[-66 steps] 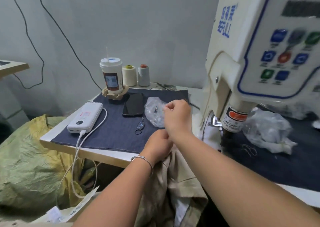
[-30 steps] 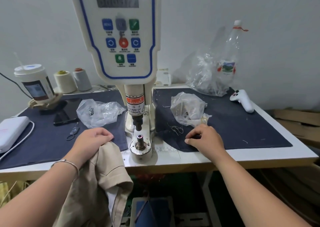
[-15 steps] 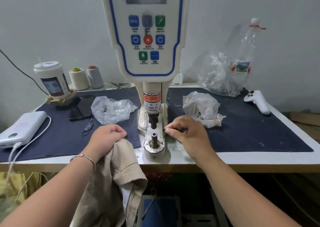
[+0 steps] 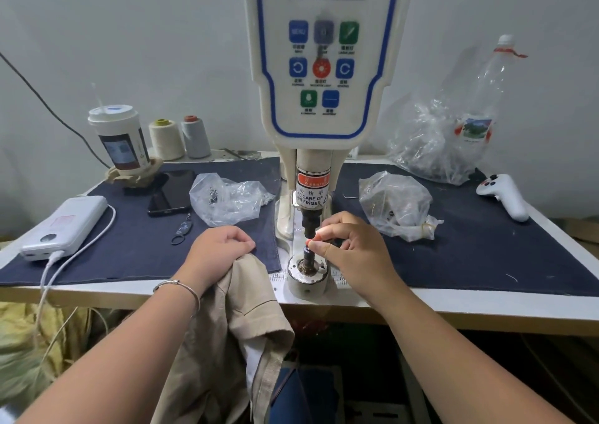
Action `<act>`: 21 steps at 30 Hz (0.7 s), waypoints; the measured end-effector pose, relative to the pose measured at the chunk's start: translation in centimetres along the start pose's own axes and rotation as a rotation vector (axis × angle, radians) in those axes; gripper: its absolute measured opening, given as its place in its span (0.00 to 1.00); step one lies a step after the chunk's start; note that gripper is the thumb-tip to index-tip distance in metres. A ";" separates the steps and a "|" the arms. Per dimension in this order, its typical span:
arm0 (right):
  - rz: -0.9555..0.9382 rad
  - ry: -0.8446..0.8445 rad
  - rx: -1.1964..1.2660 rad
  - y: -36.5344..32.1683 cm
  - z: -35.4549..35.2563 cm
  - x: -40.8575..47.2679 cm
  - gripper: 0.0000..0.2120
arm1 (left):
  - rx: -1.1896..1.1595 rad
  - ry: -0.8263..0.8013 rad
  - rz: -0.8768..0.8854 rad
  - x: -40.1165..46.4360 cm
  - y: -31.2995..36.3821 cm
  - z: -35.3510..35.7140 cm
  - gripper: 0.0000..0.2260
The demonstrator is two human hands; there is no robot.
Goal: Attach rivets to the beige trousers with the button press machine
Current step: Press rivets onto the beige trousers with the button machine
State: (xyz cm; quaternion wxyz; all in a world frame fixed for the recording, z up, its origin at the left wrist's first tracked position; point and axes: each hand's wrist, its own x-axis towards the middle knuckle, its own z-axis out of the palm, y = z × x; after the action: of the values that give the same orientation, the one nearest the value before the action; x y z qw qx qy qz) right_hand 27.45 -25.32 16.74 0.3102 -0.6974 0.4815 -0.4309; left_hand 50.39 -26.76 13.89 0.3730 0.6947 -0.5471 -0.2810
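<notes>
The cream button press machine stands at the table's middle, its punch above the round lower die. My right hand has its thumb and forefinger pinched together at the gap between punch and die; the rivet in the pinch is too small to make out. My left hand grips a bunch of the beige trousers at the table's front edge, left of the die. The trousers hang down below the table. Two clear bags of small metal parts lie left and right of the machine.
On the dark cloth lie a white power bank with cable, a phone, a drink cup, two thread cones and snips. A white controller and a bagged bottle sit at the right.
My view swung right from the table's left end to face the machine. My right hand went from the right-hand bag across to the die and now pinches at the punch gap. The left hand kept hold of the trousers.
</notes>
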 end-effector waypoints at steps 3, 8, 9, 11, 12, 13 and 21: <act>0.001 -0.004 -0.021 0.0 -0.2 -0.1 0.07 | 0.001 0.000 0.004 0.1 -0.1 0.0 0.06; -0.013 -0.023 -0.015 -0.2 -0.5 -0.3 0.04 | 0.011 0.001 0.006 0.1 -0.2 0.0 0.06; -0.013 -0.022 -0.010 -0.2 -0.7 -0.4 0.03 | 0.015 -0.001 0.005 0.1 -0.2 0.0 0.06; -0.016 -0.014 0.008 -0.3 -1.0 -0.8 0.03 | 0.025 -0.014 0.003 0.0 0.0 -0.1 0.06; -0.025 -0.005 0.012 -0.3 -1.3 -1.1 0.04 | 0.031 -0.031 0.003 -0.2 0.2 -0.2 0.06; -0.033 0.007 0.015 -0.3 -1.5 -1.5 0.04 | 0.039 -0.060 0.006 -0.4 0.5 -0.5 0.05; 0.088 -0.158 0.337 -3.4 -2.2 -4.9 0.06 | -0.029 -0.802 -0.030 -4.2 6.4 -6.2 0.09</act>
State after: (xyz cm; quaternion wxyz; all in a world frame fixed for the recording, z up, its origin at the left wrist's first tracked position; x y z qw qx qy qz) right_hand 26.06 -19.56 19.08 0.4780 -0.6454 0.4067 -0.4354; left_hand 50.79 -22.22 22.64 0.1356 0.5327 -0.6348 -0.5430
